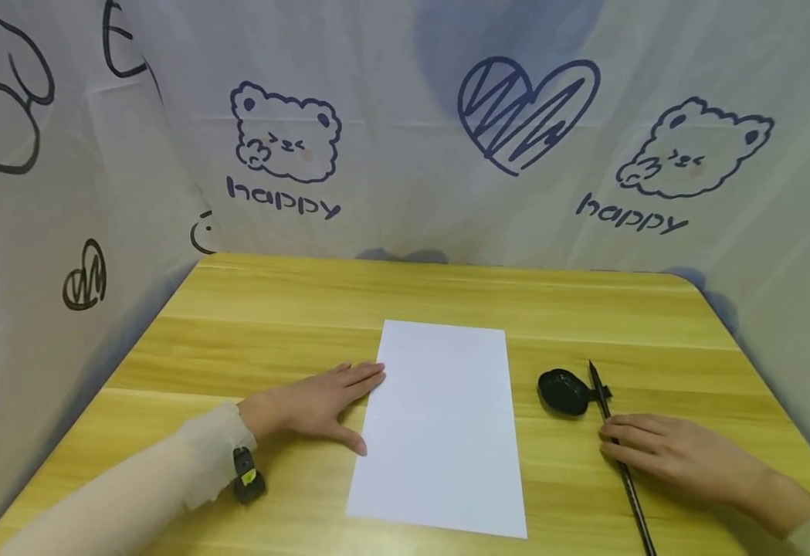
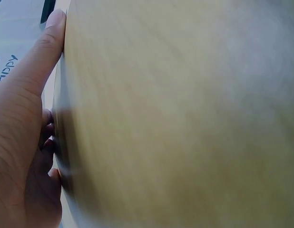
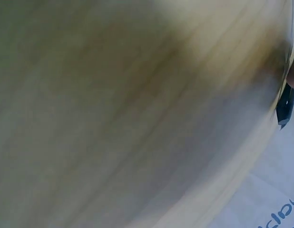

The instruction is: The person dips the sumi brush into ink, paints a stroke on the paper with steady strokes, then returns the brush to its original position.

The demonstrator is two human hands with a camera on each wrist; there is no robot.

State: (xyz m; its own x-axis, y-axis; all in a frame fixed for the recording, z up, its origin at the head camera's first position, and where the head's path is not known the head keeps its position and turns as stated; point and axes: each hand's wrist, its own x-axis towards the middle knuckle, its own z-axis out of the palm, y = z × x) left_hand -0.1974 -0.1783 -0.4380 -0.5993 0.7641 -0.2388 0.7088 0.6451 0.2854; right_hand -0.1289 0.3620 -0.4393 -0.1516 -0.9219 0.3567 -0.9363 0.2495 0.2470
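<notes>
A white sheet of paper [image 1: 442, 432] lies lengthwise on the wooden table. My left hand [image 1: 324, 398] rests palm down at its left edge, fingers straight and thumb spread toward the sheet. To the right of the sheet sits a shiny black oval ink dish [image 1: 563, 391]. A long black calligraphy brush [image 1: 630, 494] lies with its pointed tip away from me, crossing a small black rest beside the dish. My right hand [image 1: 682, 455] lies over the brush, its visible fingers nearly straight across the shaft; the thumb is hidden. A dark pointed tip [image 3: 284, 111] shows in the right wrist view.
The yellow wood-grain table [image 1: 286, 293] ends at a white cloth backdrop [image 1: 391, 154] printed with bears and hearts. A small black device [image 1: 247, 475] is strapped at my left sleeve cuff. Blurred table surface fills most of both wrist views.
</notes>
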